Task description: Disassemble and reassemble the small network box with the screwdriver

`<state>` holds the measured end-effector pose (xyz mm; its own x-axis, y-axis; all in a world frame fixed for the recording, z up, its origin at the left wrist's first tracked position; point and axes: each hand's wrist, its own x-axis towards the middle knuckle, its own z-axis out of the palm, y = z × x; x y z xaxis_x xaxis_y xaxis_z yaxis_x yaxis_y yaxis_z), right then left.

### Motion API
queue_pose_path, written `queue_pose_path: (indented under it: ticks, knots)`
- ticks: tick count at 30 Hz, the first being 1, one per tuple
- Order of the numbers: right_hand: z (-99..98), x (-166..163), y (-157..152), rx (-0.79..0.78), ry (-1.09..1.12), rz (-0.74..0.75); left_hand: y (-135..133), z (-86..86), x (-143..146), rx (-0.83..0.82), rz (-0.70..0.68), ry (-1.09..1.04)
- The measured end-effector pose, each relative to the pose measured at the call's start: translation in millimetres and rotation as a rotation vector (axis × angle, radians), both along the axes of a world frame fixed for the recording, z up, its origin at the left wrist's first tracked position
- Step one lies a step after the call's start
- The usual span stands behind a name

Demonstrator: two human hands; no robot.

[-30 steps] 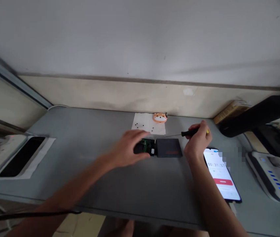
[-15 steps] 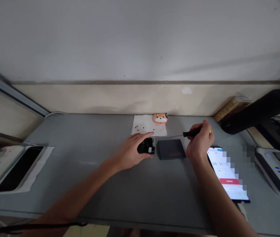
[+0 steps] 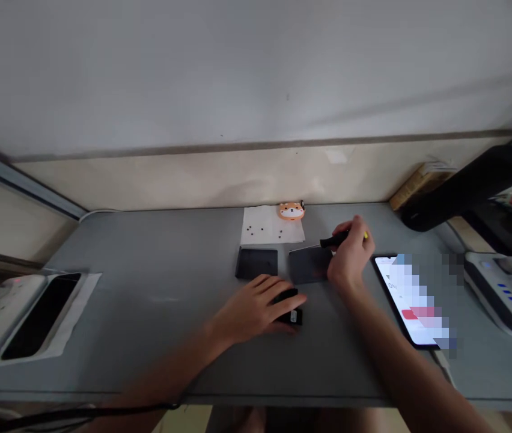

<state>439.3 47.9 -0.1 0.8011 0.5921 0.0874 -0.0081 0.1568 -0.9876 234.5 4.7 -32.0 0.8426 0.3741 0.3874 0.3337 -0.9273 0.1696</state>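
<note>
My left hand [image 3: 262,307] is curled over a small black device [image 3: 295,316] with a white label, just above or on the table. Most of the device is hidden under the fingers. My right hand [image 3: 350,255] grips a screwdriver [image 3: 335,240] with a black handle and yellow end, its thin shaft pointing left. Below the shaft lies a dark flat panel [image 3: 309,267], close to the right wrist. A second dark panel [image 3: 258,263] rests to its left, beyond the left fingers. Several tiny dark screws [image 3: 262,229] sit on a white paper [image 3: 251,216].
An orange dog-faced case [image 3: 291,211] lies on the paper's back corner. To the right are a lit phone [image 3: 411,322], a power strip [image 3: 499,294], a black cylinder [image 3: 463,189] and a book [image 3: 418,183]. A dark phone [image 3: 42,316] lies at left beside another power strip [image 3: 8,313].
My left hand has moved nearer and right with the black device, uncovering the left panel. My right hand has shifted slightly left with the screwdriver. Another screw shows on the paper's right half.
</note>
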Motion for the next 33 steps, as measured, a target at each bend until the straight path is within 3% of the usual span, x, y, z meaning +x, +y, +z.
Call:
queue_pose_path:
  ticks: [7, 11, 15, 18, 24, 33]
  knots:
    - [-2.7, -8, 6, 0.007, 0.060, -0.088, 14, 9.7, -7, 0.017, 0.057, -0.141]
    - [-2.9, -13, 6, 0.010, 0.070, -0.094, 41, 15.1, -23, -0.011, 0.422, -0.309]
    - [-2.3, -16, 3, 0.033, 0.030, -0.118, 52, 5.5, -37, -0.169, 0.709, -0.336]
    - [0.3, -15, 2, 0.037, 0.085, -0.105, 48, 0.8, -40, -0.273, 0.747, -0.268]
    - [4.6, -3, 2, 0.031, 0.274, -0.091, 44, 8.3, -34, -0.396, 0.811, -0.121]
    - [0.8, 6, 3, -0.029, 0.246, 0.003, 41, 11.6, -32, -0.393, 0.854, -0.116]
